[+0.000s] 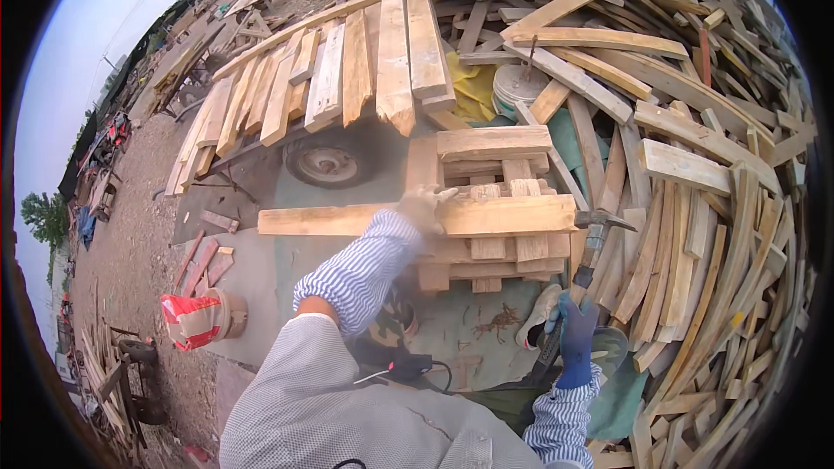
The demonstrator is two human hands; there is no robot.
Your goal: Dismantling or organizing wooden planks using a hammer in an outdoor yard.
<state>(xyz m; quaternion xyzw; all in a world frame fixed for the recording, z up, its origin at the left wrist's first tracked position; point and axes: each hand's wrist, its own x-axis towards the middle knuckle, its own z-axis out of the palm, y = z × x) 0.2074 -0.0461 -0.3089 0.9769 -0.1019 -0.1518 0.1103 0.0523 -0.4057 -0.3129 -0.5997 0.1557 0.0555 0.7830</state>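
Right hand [575,334], blue glove, clenched around the hammer [588,254] handle low down; shaft runs up and slightly right from the fist, head sits just off the right end of the top plank [486,215]. Left hand [423,206], pale glove, rests on that plank near its middle, fingers over the far edge; can't tell if it's actually clamping or just pressing. Plank lies crosswise on the pallet stack [491,200], directly under the left palm. Beyond the stack: cart [330,78] loaded with boards, wheel [327,161] up-left of the left hand. Right of the hammer: big loose board pile [712,208]. White bucket [517,85] further up. Red-white sack [195,317] far left of both hands.
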